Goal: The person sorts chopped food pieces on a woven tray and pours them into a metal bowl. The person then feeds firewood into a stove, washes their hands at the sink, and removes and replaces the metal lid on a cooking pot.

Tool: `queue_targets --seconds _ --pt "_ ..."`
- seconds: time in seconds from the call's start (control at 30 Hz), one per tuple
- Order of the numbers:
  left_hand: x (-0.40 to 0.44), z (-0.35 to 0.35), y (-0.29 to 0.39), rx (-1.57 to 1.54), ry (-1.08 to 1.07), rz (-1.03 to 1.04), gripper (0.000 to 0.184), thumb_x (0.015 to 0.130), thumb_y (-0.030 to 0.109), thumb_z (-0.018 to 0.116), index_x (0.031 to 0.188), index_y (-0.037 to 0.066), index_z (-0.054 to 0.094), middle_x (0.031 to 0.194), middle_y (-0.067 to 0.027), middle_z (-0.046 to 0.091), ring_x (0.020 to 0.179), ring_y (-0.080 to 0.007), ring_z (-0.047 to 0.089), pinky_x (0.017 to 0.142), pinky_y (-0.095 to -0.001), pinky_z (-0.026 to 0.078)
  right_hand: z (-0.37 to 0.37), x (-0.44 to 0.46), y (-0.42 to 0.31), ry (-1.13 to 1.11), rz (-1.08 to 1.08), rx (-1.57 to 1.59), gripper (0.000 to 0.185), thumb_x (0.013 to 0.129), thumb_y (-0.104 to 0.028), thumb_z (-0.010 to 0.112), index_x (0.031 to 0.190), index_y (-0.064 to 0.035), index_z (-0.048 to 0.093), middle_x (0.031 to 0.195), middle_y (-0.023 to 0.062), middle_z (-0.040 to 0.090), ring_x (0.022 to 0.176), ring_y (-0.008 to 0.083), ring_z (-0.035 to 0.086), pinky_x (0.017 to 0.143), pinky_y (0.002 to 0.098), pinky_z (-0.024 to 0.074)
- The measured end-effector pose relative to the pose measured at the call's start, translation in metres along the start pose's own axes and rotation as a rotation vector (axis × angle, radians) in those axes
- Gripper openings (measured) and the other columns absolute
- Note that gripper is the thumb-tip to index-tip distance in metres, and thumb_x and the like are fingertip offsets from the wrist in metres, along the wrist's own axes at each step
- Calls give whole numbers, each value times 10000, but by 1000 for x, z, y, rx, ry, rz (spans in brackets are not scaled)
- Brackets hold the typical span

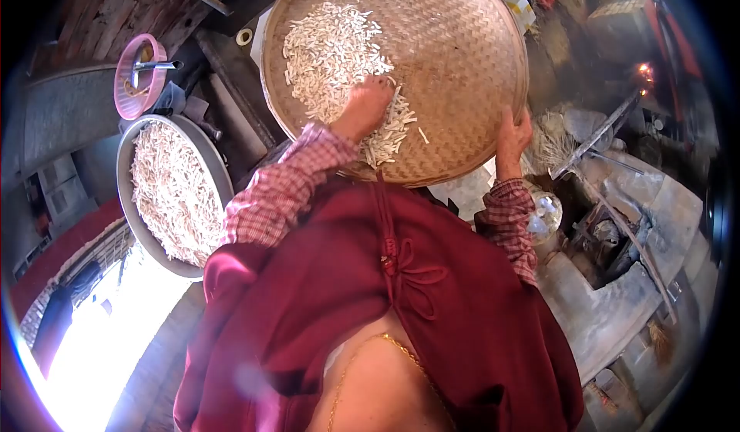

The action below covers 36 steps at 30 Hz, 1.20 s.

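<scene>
A large round woven bamboo tray [462,54] is in front of my body at the top of the view. Short pale strips [331,54] are heaped on its left side, and a smaller trail of them runs to the near rim. My left hand [370,100] is down among the strips, with its fingers curled together over them; the fingertips are partly hidden. At the tray's right edge, my right hand [512,135] grips the rim, thumb upward and fingers around the side.
Left of me stands a metal basin [212,178] full of longer pale shreds. Behind it is a pink plastic basket [158,85]. To the right lie a concrete stove ledge [601,309] with a dark opening, a long stick [624,228] and a small glowing fire [645,77].
</scene>
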State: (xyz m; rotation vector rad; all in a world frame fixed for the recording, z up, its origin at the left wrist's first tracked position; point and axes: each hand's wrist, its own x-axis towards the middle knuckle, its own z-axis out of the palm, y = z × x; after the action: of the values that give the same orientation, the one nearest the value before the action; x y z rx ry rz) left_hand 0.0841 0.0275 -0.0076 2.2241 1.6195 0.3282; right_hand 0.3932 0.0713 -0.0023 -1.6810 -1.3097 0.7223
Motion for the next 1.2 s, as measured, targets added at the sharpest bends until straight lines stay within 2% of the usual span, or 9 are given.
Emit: queue_targets --seconds 0.13,0.23,0.37,0.47,0.57,0.73,0.93,1.03,1.2 --pt "-19 -12 17 -18 -74 48 193 762 17 487 929 13 584 886 -156 531 844 -309 509 682 -410 482 3 -1 -2 6 11 86 346 819 -160 583 1109 27 575 987 122 650 883 203 600 807 313 454" --pt "4 -10 5 -24 97 7 228 706 -6 533 928 12 584 943 -128 536 874 -310 519 670 -396 493 2 -2 -6 -13 70 94 352 814 -158 581 1114 25 573 998 125 650 894 211 605 813 313 455" --pt "47 -16 -11 137 219 72 219 795 94 493 988 19 563 980 -151 538 915 -308 518 727 -419 478 4 -1 4 13 43 130 352 811 -153 575 1116 23 574 1000 129 653 900 211 610 813 309 457" --pt "51 1 -15 105 184 122 179 803 114 501 938 15 563 999 -138 530 924 -303 513 720 -419 466 2 -1 5 25 12 48 346 812 -152 568 1110 24 576 980 129 657 889 204 611 810 304 456" --pt "32 3 4 127 -94 80 139 786 136 526 844 25 586 1008 -132 514 939 -291 494 720 -432 463 2 -5 -12 34 38 40 348 812 -169 574 1101 25 579 968 131 660 887 204 614 809 305 455" --pt "-3 1 16 14 -38 163 248 815 280 597 924 58 605 1101 -70 517 999 -252 465 762 -384 398 1 -7 -29 22 60 -12 340 814 -188 581 1085 16 585 965 126 661 891 214 618 802 314 457" --pt "12 -3 -1 -81 34 249 224 847 292 552 908 90 626 961 -89 547 928 -247 487 755 -401 414 1 -2 -5 22 52 -20 341 812 -196 584 1082 12 586 966 140 659 880 246 622 794 327 462" --pt "37 -23 -25 -314 -241 -23 245 838 269 591 969 68 644 972 -132 629 914 -287 584 791 -381 472 2 -3 -9 21 66 -25 347 808 -203 588 1082 11 587 969 151 658 882 258 623 795 333 463" --pt "33 -51 -38 -513 -265 48 161 808 165 598 912 58 658 836 -78 656 767 -186 608 702 -313 479 3 -3 -11 48 49 -101 355 803 -199 590 1091 9 585 980 154 654 894 263 620 803 334 462"
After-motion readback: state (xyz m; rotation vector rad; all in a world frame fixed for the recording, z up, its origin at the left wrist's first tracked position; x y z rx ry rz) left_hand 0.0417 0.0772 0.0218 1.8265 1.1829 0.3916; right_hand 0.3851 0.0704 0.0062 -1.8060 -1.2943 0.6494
